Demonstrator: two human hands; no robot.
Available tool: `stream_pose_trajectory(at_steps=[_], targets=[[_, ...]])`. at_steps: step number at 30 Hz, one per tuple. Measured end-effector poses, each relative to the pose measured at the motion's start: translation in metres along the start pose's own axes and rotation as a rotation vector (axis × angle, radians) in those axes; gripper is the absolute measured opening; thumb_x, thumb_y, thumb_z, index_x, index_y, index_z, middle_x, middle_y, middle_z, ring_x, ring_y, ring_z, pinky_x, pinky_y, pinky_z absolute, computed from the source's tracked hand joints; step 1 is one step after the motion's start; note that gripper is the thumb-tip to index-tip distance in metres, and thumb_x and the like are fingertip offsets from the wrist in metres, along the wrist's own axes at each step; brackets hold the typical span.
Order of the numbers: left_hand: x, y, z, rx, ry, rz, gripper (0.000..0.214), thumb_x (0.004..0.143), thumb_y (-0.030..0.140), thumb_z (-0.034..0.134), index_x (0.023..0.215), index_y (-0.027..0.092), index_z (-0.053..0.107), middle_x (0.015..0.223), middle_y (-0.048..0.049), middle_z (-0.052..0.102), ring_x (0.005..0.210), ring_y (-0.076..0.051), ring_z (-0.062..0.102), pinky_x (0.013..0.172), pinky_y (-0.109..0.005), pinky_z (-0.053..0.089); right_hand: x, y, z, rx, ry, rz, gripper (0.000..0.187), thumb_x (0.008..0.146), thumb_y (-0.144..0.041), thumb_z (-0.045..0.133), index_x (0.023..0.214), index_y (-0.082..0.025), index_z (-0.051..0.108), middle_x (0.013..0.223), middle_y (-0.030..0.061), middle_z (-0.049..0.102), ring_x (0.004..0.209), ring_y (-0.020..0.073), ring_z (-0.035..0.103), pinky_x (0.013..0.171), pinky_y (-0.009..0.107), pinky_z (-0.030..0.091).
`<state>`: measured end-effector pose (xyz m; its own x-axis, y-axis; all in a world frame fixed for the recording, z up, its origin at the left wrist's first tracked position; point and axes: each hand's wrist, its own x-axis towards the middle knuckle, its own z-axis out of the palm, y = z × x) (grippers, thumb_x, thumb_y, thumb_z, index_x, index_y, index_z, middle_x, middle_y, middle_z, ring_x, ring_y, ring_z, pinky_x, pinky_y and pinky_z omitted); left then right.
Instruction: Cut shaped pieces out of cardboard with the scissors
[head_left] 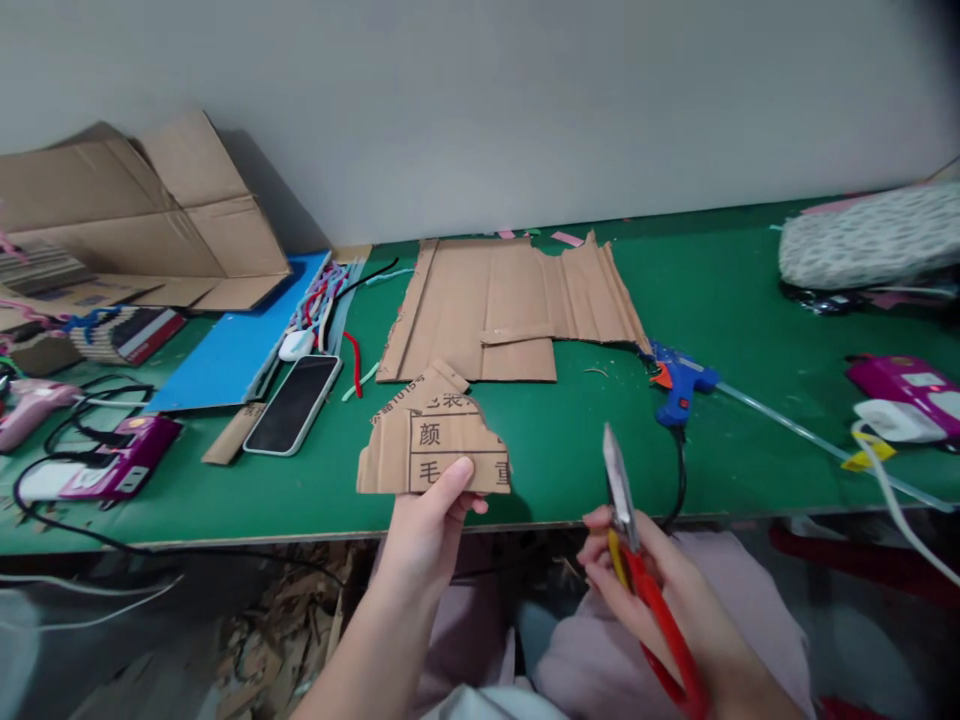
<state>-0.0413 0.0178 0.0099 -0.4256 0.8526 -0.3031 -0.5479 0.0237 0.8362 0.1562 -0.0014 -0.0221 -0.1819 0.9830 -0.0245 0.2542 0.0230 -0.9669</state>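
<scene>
Thumb on top, my left hand (431,525) grips a small piece of cardboard (450,445) with printed black characters and a curved upper right edge. It is held just over the table's front edge. My right hand (652,580) is closed around red-handled scissors (622,490), whose blades point up and away and look nearly together. Another printed cardboard strip (442,380) shows behind the held piece. Further back on the green table (720,460) lies a large flat cardboard sheet (465,300) with a ragged upper right edge.
A blue glue gun (682,385) with a long clear glue stick lies to the right, its cable running off the front edge. A phone (294,405), blue board (232,350), pipe cleaners (322,300) and folded cardboard (187,210) occupy the left. Purple power strips (131,460) sit at both sides.
</scene>
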Motion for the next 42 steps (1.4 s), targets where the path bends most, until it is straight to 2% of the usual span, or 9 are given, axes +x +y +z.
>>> stream_pose_trajectory(at_steps=[5, 10, 16, 21, 28, 34, 37, 40, 42], targets=[[-0.007, -0.001, 0.005, -0.075, -0.011, -0.071, 0.051, 0.058, 0.024, 0.082, 0.104, 0.017, 0.063, 0.070, 0.0006, 0.069, 0.052, -0.010, 0.062, 0.037, -0.012, 0.047, 0.019, -0.036, 0.006, 0.061, 0.161, -0.085, 0.020, 0.075, -0.022, 0.064, 0.093, -0.023, 0.055, 0.070, -0.0006, 0.065, 0.058, 0.0127, 0.065, 0.056, 0.020, 0.055], [-0.013, -0.006, 0.011, -0.026, -0.006, -0.022, 0.053, 0.057, 0.025, 0.082, 0.106, 0.018, 0.063, 0.070, 0.0005, 0.069, 0.052, -0.011, 0.063, 0.036, -0.013, 0.047, 0.031, -0.063, 0.024, 0.103, 0.189, -0.213, 0.027, 0.074, -0.013, 0.061, 0.095, -0.026, 0.051, 0.075, -0.0030, 0.067, 0.061, 0.0115, 0.066, 0.060, 0.021, 0.056], [-0.018, -0.015, 0.009, 0.109, 0.010, 0.135, 0.054, 0.058, 0.026, 0.081, 0.108, 0.021, 0.063, 0.074, -0.0005, 0.069, 0.059, -0.015, 0.064, 0.042, -0.018, 0.050, 0.035, -0.057, 0.033, -0.053, 0.241, -0.278, 0.031, 0.078, -0.011, 0.058, 0.102, -0.027, 0.049, 0.080, -0.0027, 0.064, 0.072, 0.0121, 0.066, 0.070, 0.023, 0.054], [-0.023, -0.019, 0.007, 0.186, 0.034, 0.169, 0.047, 0.062, 0.025, 0.079, 0.106, 0.022, 0.064, 0.073, -0.0008, 0.070, 0.059, -0.016, 0.064, 0.048, -0.022, 0.052, 0.038, -0.053, 0.036, -0.111, 0.274, -0.268, 0.029, 0.078, -0.012, 0.055, 0.103, -0.025, 0.047, 0.083, -0.0008, 0.062, 0.071, 0.0128, 0.065, 0.068, 0.025, 0.053], [-0.018, -0.014, 0.014, 0.043, 0.050, 0.086, 0.055, 0.058, 0.024, 0.082, 0.109, 0.020, 0.063, 0.077, -0.0008, 0.070, 0.060, -0.014, 0.065, 0.041, -0.016, 0.048, 0.038, -0.054, 0.030, -0.045, 0.217, -0.227, 0.028, 0.076, -0.012, 0.053, 0.100, -0.025, 0.046, 0.081, -0.0009, 0.060, 0.065, 0.0131, 0.063, 0.063, 0.026, 0.053], [-0.007, -0.012, 0.007, 0.014, 0.129, 0.103, 0.053, 0.058, 0.021, 0.082, 0.108, 0.019, 0.063, 0.083, -0.0024, 0.070, 0.065, -0.015, 0.066, 0.043, -0.017, 0.050, 0.030, -0.032, -0.002, -0.174, -0.160, -0.145, 0.022, 0.081, -0.013, 0.052, 0.100, -0.024, 0.052, 0.073, -0.0027, 0.057, 0.058, 0.0102, 0.058, 0.057, 0.021, 0.049], [-0.006, -0.016, 0.006, 0.044, 0.116, 0.152, 0.053, 0.059, 0.020, 0.082, 0.108, 0.019, 0.063, 0.084, -0.0029, 0.070, 0.068, -0.016, 0.065, 0.045, -0.018, 0.052, 0.032, -0.028, -0.006, -0.190, -0.088, -0.093, 0.020, 0.081, -0.015, 0.053, 0.100, -0.023, 0.053, 0.074, -0.0012, 0.059, 0.061, 0.0122, 0.060, 0.060, 0.024, 0.050], [-0.007, -0.020, 0.008, 0.055, 0.070, 0.143, 0.052, 0.057, 0.020, 0.082, 0.106, 0.017, 0.064, 0.080, -0.0024, 0.069, 0.067, -0.016, 0.065, 0.043, -0.019, 0.052, 0.038, -0.039, -0.003, -0.031, 0.016, -0.015, 0.020, 0.080, -0.020, 0.058, 0.098, -0.024, 0.051, 0.074, -0.0017, 0.061, 0.062, 0.0130, 0.063, 0.064, 0.026, 0.053], [-0.008, -0.021, 0.009, 0.019, 0.011, 0.102, 0.048, 0.057, 0.022, 0.083, 0.101, 0.017, 0.065, 0.075, -0.0017, 0.069, 0.063, -0.015, 0.064, 0.041, -0.018, 0.051, 0.043, -0.051, 0.000, 0.091, 0.017, -0.012, 0.028, 0.076, -0.024, 0.066, 0.099, -0.026, 0.050, 0.076, -0.0021, 0.063, 0.067, 0.0138, 0.065, 0.066, 0.026, 0.055]])
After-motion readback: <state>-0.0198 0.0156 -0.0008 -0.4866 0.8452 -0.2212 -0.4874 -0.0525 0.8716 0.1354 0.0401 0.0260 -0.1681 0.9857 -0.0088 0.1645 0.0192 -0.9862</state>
